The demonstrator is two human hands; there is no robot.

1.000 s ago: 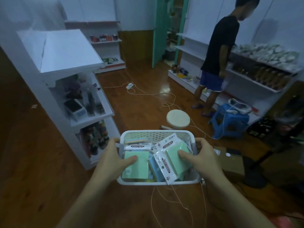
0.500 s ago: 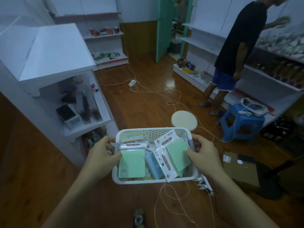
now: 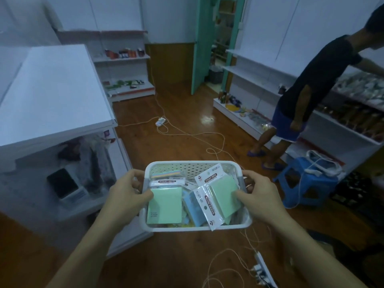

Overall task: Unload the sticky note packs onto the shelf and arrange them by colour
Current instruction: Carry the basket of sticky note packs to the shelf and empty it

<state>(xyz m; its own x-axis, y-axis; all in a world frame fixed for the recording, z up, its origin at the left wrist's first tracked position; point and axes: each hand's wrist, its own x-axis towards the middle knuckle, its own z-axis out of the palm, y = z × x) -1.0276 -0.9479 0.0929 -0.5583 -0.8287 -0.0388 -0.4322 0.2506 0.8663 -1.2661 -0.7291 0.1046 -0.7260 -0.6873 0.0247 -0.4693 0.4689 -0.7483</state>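
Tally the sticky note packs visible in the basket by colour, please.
Green packs: 2
Blue packs: 1
Striped multicolour packs: 1
Total: 4 in plain view in the basket; others underneath are hidden.
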